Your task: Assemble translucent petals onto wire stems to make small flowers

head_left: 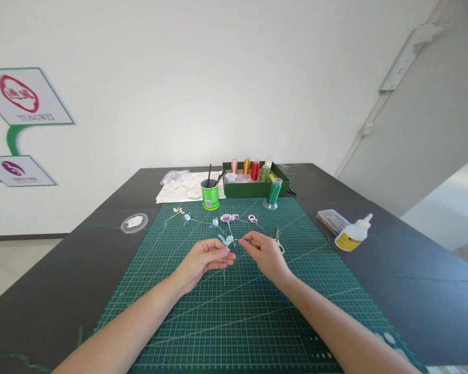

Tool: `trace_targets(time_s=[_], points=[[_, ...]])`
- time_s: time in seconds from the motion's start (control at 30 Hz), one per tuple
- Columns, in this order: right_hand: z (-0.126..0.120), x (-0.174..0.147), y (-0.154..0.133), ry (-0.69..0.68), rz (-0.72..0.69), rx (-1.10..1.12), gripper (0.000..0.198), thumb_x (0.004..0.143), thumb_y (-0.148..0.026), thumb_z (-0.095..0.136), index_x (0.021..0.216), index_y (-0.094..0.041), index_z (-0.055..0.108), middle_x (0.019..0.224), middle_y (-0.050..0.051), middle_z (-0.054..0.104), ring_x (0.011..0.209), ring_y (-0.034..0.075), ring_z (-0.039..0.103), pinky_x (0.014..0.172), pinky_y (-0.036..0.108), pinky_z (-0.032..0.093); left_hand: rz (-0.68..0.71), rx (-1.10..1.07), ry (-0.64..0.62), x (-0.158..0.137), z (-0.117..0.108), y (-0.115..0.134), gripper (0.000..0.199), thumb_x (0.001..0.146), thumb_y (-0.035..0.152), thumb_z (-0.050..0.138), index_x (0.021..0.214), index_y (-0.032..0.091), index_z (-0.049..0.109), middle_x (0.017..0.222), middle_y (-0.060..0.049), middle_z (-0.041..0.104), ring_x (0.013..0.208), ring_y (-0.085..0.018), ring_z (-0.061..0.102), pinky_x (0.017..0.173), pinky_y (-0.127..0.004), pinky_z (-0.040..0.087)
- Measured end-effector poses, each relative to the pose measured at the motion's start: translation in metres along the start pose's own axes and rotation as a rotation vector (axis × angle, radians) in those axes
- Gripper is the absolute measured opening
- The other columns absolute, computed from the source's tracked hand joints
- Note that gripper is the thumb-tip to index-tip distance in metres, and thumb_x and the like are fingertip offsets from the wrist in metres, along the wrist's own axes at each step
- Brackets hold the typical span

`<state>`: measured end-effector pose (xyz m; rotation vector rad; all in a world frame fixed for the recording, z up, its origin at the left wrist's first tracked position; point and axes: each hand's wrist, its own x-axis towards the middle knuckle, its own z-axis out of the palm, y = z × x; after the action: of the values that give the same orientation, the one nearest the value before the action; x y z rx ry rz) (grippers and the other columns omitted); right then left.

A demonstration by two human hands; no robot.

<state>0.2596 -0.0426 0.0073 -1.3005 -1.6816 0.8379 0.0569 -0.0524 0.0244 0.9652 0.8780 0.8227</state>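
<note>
Between thumb and fingers, my left hand (207,259) pinches the thin stem of a pale blue artificial flower (228,240), whose stem end hangs below the fingers. My right hand (262,252) is closed in a pinch at the flower's right side, at a small pale blue tip; what exactly its fingertips hold is too small to make out. Just beyond lie other wired pieces: a light blue one (215,223), a mauve one (226,218), a pink one (252,218) and a blue one (186,217). White-handled scissors (279,244) lie beside my right hand.
A green cutting mat (187,322) covers the middle of the black table (113,244). Behind stand a green can (210,196) with dark sticks, a green box (253,190) of thread spools and a green spool (274,192). A glue bottle (353,235) stands right, a round dish (134,223) left.
</note>
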Motion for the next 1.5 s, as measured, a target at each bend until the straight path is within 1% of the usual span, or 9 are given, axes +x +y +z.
trace_targets(time_s=[0.23, 0.43, 0.77, 0.93, 1.07, 1.17, 1.3, 1.4, 1.5], points=[[-0.001, 0.0, -0.003, 0.022, -0.012, -0.011, 0.027, 0.087, -0.041, 0.056, 0.073, -0.019, 0.062, 0.05, -0.007, 0.033, 0.049, 0.011, 0.03, 0.05, 0.026, 0.025, 0.008, 0.0, -0.056, 0.001, -0.001, -0.001, 0.023, 0.076, 0.031, 0.081, 0.082, 0.013, 0.067, 0.089, -0.008, 0.078, 0.075, -0.012, 0.072, 0.071, -0.021, 0.055], [-0.002, 0.0, -0.003, 0.042, -0.025, -0.017, 0.028, 0.087, -0.041, 0.057, 0.073, -0.018, 0.063, 0.05, -0.008, 0.032, 0.048, 0.01, 0.029, 0.049, 0.025, 0.024, 0.02, 0.004, -0.037, 0.002, -0.003, -0.003, 0.025, 0.076, 0.032, 0.081, 0.084, 0.013, 0.067, 0.089, -0.008, 0.078, 0.074, -0.012, 0.072, 0.07, -0.02, 0.056], [-0.005, -0.001, -0.002, 0.003, -0.045, 0.02, 0.027, 0.087, -0.041, 0.059, 0.075, -0.017, 0.066, 0.051, -0.007, 0.031, 0.049, 0.01, 0.029, 0.05, 0.025, 0.024, 0.035, 0.017, 0.068, 0.005, -0.005, 0.0, 0.027, 0.074, 0.035, 0.081, 0.079, 0.015, 0.064, 0.085, -0.006, 0.077, 0.071, -0.011, 0.069, 0.067, -0.02, 0.053], [-0.006, -0.001, -0.004, -0.037, -0.058, 0.04, 0.025, 0.086, -0.039, 0.061, 0.075, -0.017, 0.066, 0.051, -0.007, 0.032, 0.049, 0.01, 0.029, 0.051, 0.025, 0.026, 0.071, 0.094, 0.138, 0.007, -0.007, -0.001, 0.023, 0.075, 0.033, 0.078, 0.075, 0.015, 0.064, 0.084, -0.005, 0.077, 0.062, -0.007, 0.06, 0.056, -0.016, 0.042], [-0.004, -0.004, -0.005, -0.115, -0.081, 0.016, 0.025, 0.087, -0.039, 0.062, 0.076, -0.017, 0.068, 0.05, -0.008, 0.032, 0.048, 0.009, 0.028, 0.05, 0.025, 0.024, 0.113, 0.141, 0.195, 0.009, -0.006, -0.001, 0.022, 0.074, 0.034, 0.077, 0.075, 0.015, 0.065, 0.079, -0.005, 0.076, 0.059, -0.008, 0.055, 0.052, -0.018, 0.036], [-0.002, -0.006, -0.004, -0.197, -0.125, -0.031, 0.025, 0.088, -0.038, 0.062, 0.08, -0.017, 0.071, 0.049, -0.008, 0.033, 0.048, 0.009, 0.029, 0.05, 0.025, 0.023, 0.151, 0.263, 0.234, 0.009, -0.006, 0.0, 0.022, 0.075, 0.036, 0.074, 0.075, 0.016, 0.064, 0.079, -0.005, 0.076, 0.057, -0.011, 0.055, 0.051, -0.021, 0.035], [-0.001, -0.009, -0.005, -0.293, -0.152, -0.05, 0.023, 0.087, -0.037, 0.064, 0.082, -0.016, 0.075, 0.047, -0.008, 0.031, 0.046, 0.008, 0.027, 0.049, 0.024, 0.022, 0.236, 0.549, 0.302, 0.007, -0.006, -0.001, 0.018, 0.078, 0.035, 0.069, 0.074, 0.018, 0.065, 0.077, -0.004, 0.077, 0.064, -0.016, 0.064, 0.061, -0.027, 0.045], [-0.001, -0.011, -0.008, -0.367, -0.137, -0.021, 0.024, 0.085, -0.036, 0.066, 0.08, -0.015, 0.075, 0.046, -0.009, 0.03, 0.045, 0.007, 0.025, 0.048, 0.024, 0.021, 0.3, 0.748, 0.341, 0.004, -0.006, -0.003, 0.014, 0.082, 0.033, 0.065, 0.075, 0.02, 0.066, 0.076, -0.001, 0.075, 0.072, -0.018, 0.069, 0.068, -0.028, 0.048], [0.0, -0.012, -0.011, -0.423, -0.097, 0.058, 0.025, 0.081, -0.037, 0.069, 0.074, -0.014, 0.074, 0.045, -0.009, 0.03, 0.045, 0.007, 0.025, 0.047, 0.024, 0.02, 0.327, 0.923, 0.35, 0.001, -0.004, -0.005, 0.012, 0.084, 0.031, 0.062, 0.075, 0.023, 0.066, 0.075, 0.003, 0.074, 0.071, -0.017, 0.068, 0.066, -0.027, 0.045]])
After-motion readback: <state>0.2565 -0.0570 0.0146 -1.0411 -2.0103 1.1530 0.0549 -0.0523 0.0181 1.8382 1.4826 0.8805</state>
